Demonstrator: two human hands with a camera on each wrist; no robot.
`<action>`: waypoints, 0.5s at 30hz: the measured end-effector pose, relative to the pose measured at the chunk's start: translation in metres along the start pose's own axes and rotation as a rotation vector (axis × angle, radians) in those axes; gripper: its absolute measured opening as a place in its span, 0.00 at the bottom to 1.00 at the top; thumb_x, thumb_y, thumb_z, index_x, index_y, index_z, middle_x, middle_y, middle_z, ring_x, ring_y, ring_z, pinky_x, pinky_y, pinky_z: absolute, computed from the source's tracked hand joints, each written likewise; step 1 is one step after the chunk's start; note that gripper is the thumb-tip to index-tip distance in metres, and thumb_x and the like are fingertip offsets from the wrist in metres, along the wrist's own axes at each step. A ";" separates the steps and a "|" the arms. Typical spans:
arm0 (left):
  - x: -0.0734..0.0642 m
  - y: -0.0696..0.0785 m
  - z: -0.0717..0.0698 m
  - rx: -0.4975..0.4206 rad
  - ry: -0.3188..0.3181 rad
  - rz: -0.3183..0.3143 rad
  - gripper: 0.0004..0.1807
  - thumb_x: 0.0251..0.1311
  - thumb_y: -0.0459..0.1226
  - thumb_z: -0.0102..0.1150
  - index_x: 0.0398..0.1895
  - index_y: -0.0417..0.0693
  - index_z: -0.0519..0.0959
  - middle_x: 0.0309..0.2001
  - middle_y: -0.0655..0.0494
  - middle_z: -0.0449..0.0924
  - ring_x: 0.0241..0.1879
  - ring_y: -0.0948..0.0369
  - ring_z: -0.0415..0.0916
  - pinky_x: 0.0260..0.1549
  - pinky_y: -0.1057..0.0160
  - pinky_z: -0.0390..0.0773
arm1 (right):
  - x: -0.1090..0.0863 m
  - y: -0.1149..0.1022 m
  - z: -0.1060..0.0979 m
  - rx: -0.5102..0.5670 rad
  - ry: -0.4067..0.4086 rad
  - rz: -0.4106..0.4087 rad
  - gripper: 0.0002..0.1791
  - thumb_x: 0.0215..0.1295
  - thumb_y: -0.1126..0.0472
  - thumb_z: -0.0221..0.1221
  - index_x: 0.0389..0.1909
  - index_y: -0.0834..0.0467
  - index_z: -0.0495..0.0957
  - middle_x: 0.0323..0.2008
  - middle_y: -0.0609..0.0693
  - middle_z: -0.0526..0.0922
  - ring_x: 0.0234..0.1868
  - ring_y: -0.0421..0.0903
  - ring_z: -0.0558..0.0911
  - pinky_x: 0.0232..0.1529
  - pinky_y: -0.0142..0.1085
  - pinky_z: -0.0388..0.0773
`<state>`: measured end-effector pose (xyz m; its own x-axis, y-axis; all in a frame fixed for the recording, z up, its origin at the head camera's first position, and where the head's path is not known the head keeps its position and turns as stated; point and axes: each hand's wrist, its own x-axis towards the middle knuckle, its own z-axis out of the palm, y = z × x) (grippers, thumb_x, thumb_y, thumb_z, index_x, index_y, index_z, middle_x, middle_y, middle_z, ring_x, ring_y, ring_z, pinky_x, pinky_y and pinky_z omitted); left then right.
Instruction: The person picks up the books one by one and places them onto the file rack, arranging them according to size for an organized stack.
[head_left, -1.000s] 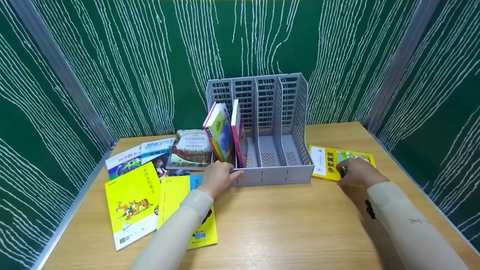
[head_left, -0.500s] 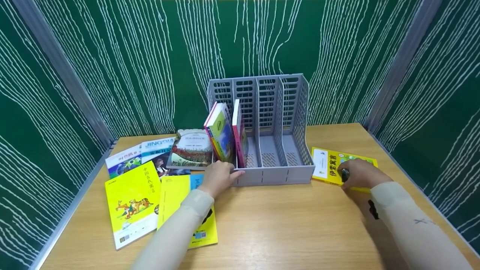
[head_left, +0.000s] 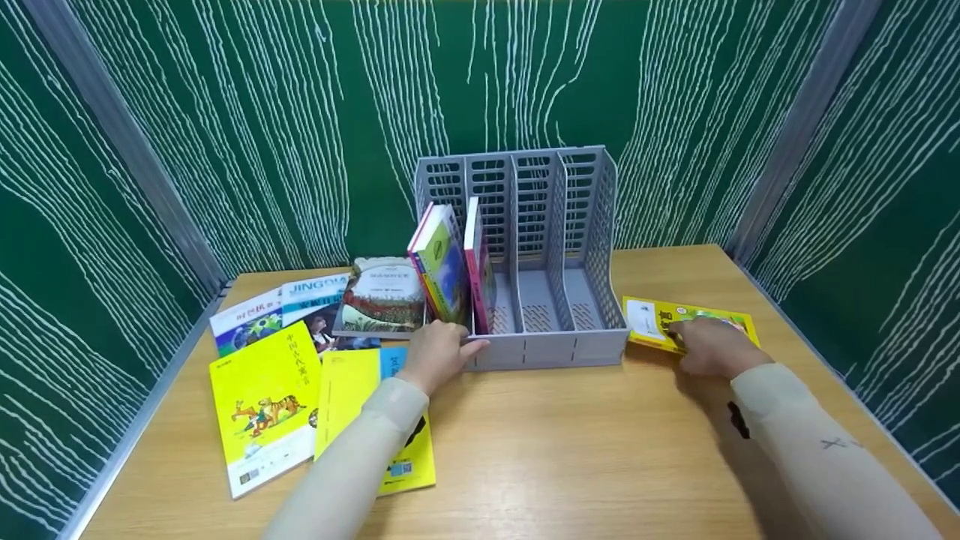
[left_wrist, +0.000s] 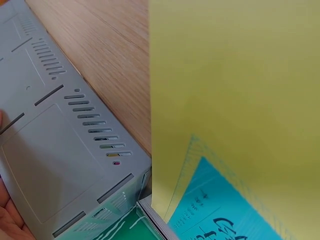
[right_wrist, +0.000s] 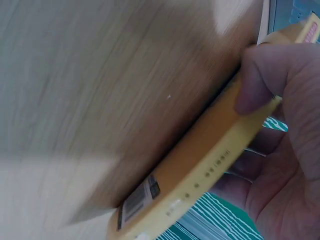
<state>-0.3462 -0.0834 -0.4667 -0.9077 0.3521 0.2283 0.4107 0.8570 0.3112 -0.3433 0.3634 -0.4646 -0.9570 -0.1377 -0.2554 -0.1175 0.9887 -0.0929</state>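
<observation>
My left hand [head_left: 439, 356] grips the front left edge of a grey book rack [head_left: 551, 351], its thumb along the front wall. Only part of that hand [left_wrist: 11, 220] shows in the left wrist view, beside the rack [left_wrist: 60, 155]. To the right of the rack, my right hand [head_left: 716, 346] holds a yellow book [head_left: 646, 324] with Chinese print, partly covering its cover. Seen from the right wrist, the thumb [right_wrist: 260, 85] lies on the barcode side of this book [right_wrist: 200, 172] and the fingers reach behind it. The book's spine edge is tipped up from the table.
Two book groups stand in the rack's left slots: thick books [head_left: 442, 270] and a pink-spined book [head_left: 478, 277]. Left of the rack lie a tiger-cover yellow book [head_left: 262, 397], another yellow book [head_left: 349, 390], a landscape-cover book [head_left: 382, 296] and magazines [head_left: 315, 289]. Green walls enclose the table.
The yellow book has slid slightly right, and its near edge is now tipped up. My right hand has shifted a little left over the title. My left hand stays on the rack.
</observation>
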 end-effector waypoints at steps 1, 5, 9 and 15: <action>0.000 0.000 0.000 -0.003 -0.002 -0.003 0.27 0.75 0.58 0.64 0.24 0.49 0.86 0.14 0.63 0.64 0.19 0.62 0.66 0.26 0.66 0.66 | 0.000 0.000 0.000 0.003 0.004 0.008 0.39 0.62 0.64 0.70 0.74 0.69 0.72 0.68 0.74 0.78 0.53 0.67 0.78 0.72 0.75 0.68; 0.000 -0.001 0.000 -0.010 -0.007 -0.010 0.27 0.75 0.58 0.64 0.23 0.50 0.84 0.14 0.64 0.64 0.19 0.63 0.65 0.26 0.66 0.66 | 0.000 0.000 0.000 0.023 0.023 0.026 0.36 0.66 0.64 0.66 0.75 0.69 0.72 0.69 0.74 0.77 0.56 0.68 0.78 0.74 0.75 0.63; 0.000 -0.001 0.000 -0.015 -0.002 -0.012 0.28 0.75 0.59 0.64 0.21 0.50 0.83 0.14 0.64 0.64 0.19 0.63 0.65 0.25 0.66 0.65 | 0.003 -0.002 -0.001 0.027 0.039 0.031 0.32 0.71 0.61 0.64 0.72 0.70 0.74 0.67 0.74 0.79 0.54 0.67 0.79 0.74 0.74 0.66; -0.001 -0.001 0.000 -0.006 0.028 0.020 0.28 0.74 0.58 0.64 0.19 0.50 0.80 0.14 0.63 0.64 0.19 0.62 0.67 0.25 0.64 0.68 | 0.005 -0.007 0.000 0.009 0.048 0.054 0.31 0.77 0.54 0.59 0.69 0.74 0.72 0.64 0.77 0.79 0.53 0.68 0.81 0.70 0.73 0.72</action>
<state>-0.3458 -0.0848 -0.4674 -0.8967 0.3583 0.2599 0.4291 0.8476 0.3120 -0.3472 0.3557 -0.4650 -0.9734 -0.0814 -0.2140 -0.0636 0.9940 -0.0887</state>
